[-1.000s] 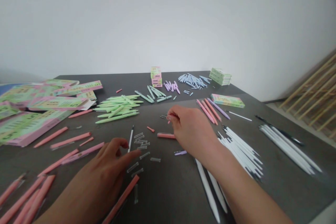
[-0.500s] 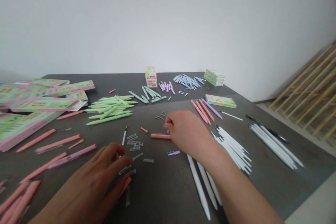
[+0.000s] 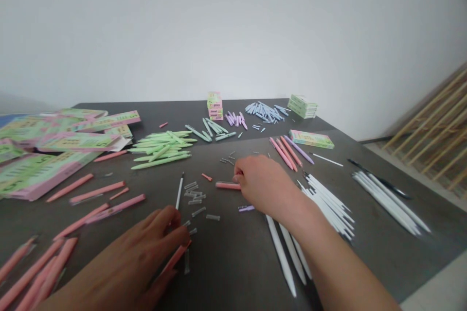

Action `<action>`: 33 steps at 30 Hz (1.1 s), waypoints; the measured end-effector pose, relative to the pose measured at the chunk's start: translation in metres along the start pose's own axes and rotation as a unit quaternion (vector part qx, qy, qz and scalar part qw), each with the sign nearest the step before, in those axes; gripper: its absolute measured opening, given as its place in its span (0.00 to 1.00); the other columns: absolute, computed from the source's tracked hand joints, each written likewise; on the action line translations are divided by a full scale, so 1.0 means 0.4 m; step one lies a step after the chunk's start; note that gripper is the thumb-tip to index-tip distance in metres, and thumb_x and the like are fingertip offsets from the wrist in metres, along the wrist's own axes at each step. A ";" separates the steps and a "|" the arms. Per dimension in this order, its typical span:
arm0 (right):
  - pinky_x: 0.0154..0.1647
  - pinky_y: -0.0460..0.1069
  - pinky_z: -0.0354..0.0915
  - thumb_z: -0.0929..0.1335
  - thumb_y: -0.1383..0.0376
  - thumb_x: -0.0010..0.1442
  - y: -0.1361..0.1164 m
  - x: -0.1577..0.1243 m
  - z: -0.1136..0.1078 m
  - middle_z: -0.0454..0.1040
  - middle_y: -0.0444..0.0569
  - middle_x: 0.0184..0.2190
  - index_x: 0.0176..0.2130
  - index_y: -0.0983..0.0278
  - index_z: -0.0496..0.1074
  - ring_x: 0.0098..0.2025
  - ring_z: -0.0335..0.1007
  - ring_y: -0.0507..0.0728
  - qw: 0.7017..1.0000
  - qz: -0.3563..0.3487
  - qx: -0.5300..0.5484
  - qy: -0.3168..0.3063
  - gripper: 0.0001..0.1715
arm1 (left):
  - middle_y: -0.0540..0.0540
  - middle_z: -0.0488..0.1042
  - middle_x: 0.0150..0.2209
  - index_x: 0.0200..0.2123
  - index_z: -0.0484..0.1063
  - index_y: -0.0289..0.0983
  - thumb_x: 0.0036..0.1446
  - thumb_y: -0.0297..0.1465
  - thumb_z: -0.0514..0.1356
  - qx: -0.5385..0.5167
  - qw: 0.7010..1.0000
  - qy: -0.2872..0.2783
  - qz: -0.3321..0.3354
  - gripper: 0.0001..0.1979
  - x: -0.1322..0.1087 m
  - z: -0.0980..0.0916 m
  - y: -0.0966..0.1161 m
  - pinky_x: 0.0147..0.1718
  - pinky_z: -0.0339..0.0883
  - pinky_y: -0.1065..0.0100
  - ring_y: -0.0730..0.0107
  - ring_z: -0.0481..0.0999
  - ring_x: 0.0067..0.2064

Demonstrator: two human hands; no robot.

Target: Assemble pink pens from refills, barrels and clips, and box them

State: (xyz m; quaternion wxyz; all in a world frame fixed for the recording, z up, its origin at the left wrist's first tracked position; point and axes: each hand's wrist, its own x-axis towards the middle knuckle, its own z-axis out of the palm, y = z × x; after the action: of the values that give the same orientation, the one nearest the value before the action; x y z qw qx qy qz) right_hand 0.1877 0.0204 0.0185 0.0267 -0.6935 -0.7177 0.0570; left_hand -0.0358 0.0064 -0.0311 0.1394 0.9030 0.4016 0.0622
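My left hand [image 3: 134, 252] is at the lower left, fingers curled, with a coral pen barrel [image 3: 175, 258] held between thumb and fingers. A white pen refill [image 3: 179, 192] points away just beyond its knuckles; whether the hand touches it is hidden. My right hand [image 3: 260, 177] is closed, fingertips bent down at the right end of a coral pen barrel [image 3: 226, 185] on the table; what they pinch is hidden. Small metal springs [image 3: 228, 160] lie just beyond these fingers. Clear plastic pieces [image 3: 195, 195] lie between the hands, near a small purple part [image 3: 246, 208].
Coral pens [image 3: 97, 192] and pen boxes [image 3: 62, 165] are at left, green barrels [image 3: 162, 148] behind. White refills [image 3: 328, 204] and white pens [image 3: 390, 201] lie at right. Purple parts [image 3: 236, 119], blue parts [image 3: 268, 111] and stacked boxes [image 3: 215, 106] stand farther back.
The view has shifted slightly, so things appear farther right. The left thumb has moved, and more of the coral barrel in that hand shows. The right hand stays at the other barrel's end.
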 end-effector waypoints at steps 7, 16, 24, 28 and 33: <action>0.28 0.50 0.62 0.64 0.67 0.57 -0.001 -0.002 0.010 0.77 0.55 0.30 0.32 0.65 0.75 0.33 0.73 0.62 1.000 -0.011 -0.004 0.008 0.10 | 0.49 0.68 0.45 0.36 0.71 0.47 0.48 0.20 0.51 -0.027 0.992 -0.124 -0.005 0.18 0.005 -0.004 0.015 0.44 0.63 0.62 0.63 0.70 0.45; 0.26 0.49 0.58 0.64 0.66 0.58 -0.003 -0.002 0.012 0.77 0.55 0.29 0.32 0.65 0.75 0.32 0.73 0.61 1.000 -0.021 0.003 0.003 0.10 | 0.49 0.68 0.39 0.30 0.69 0.42 0.52 0.21 0.50 -0.024 0.994 -0.106 0.022 0.12 0.018 0.017 0.013 0.36 0.61 0.65 0.66 0.69 0.38; 0.23 0.45 0.55 0.65 0.68 0.56 -0.008 -0.001 0.025 0.74 0.45 0.22 0.28 0.63 0.76 0.25 0.67 0.51 0.943 -0.117 0.311 -0.001 0.10 | 0.49 0.71 0.29 0.30 0.69 0.39 0.56 0.31 0.52 -0.168 0.983 -0.021 -0.069 0.07 0.033 0.011 0.011 0.29 0.60 0.70 0.68 0.70 0.31; 0.24 0.43 0.58 0.63 0.72 0.54 -0.034 -0.011 0.037 0.73 0.43 0.24 0.32 0.63 0.77 0.24 0.66 0.49 0.866 -0.167 0.471 -0.023 0.13 | 0.50 0.72 0.24 0.29 0.69 0.37 0.52 0.38 0.57 -0.350 0.923 0.029 -0.158 0.10 0.036 -0.014 0.004 0.25 0.60 0.71 0.68 0.71 0.28; 0.27 0.43 0.60 0.66 0.73 0.52 -0.072 -0.018 0.047 0.74 0.43 0.24 0.32 0.64 0.75 0.27 0.67 0.50 0.823 -0.116 0.557 -0.009 0.08 | 0.50 0.73 0.24 0.27 0.69 0.36 0.48 0.36 0.61 -0.459 0.869 0.074 -0.168 0.09 0.033 -0.042 0.012 0.26 0.61 0.72 0.70 0.72 0.27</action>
State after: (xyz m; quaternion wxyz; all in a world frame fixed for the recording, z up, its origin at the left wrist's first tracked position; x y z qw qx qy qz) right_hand 0.1573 0.0117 0.0035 0.4083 -0.4718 -0.6392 0.4495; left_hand -0.0276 0.0165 -0.0136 0.5163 0.6489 0.4822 0.2824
